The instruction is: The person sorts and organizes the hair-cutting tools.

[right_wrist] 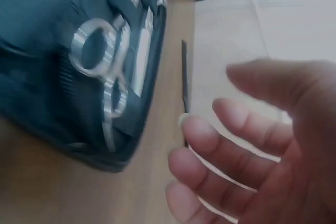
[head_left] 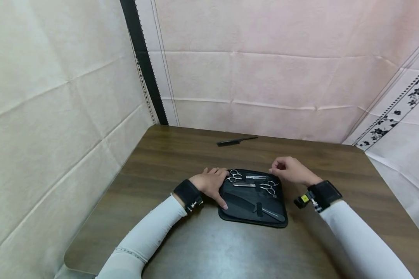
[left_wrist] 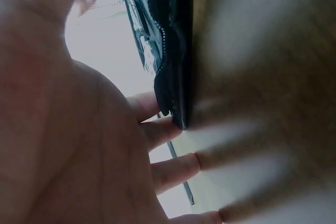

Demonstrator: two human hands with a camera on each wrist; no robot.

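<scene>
An open flat black case point(head_left: 242, 217) with a zipper edge lies on the table. Two pairs of silver scissors point(head_left: 244, 185) are tucked into its upper part, handles at opposite ends. Below them a dark comb point(head_left: 242, 202) sits under a strap. My left hand point(head_left: 211, 184) rests on the case's left edge, thumb over the front and fingers spread; in the left wrist view its fingertips reach the zipper edge point(left_wrist: 181, 51). My right hand point(head_left: 293, 170) hovers by the upper right corner, fingers loosely bent with nothing between them, thumb apart in the right wrist view.
A black tail comb point(head_left: 228, 143) lies toward the back of the brown wooden table point(head_left: 181, 151). Light fabric sheets point(head_left: 272, 77) hang close behind the table and along its left side.
</scene>
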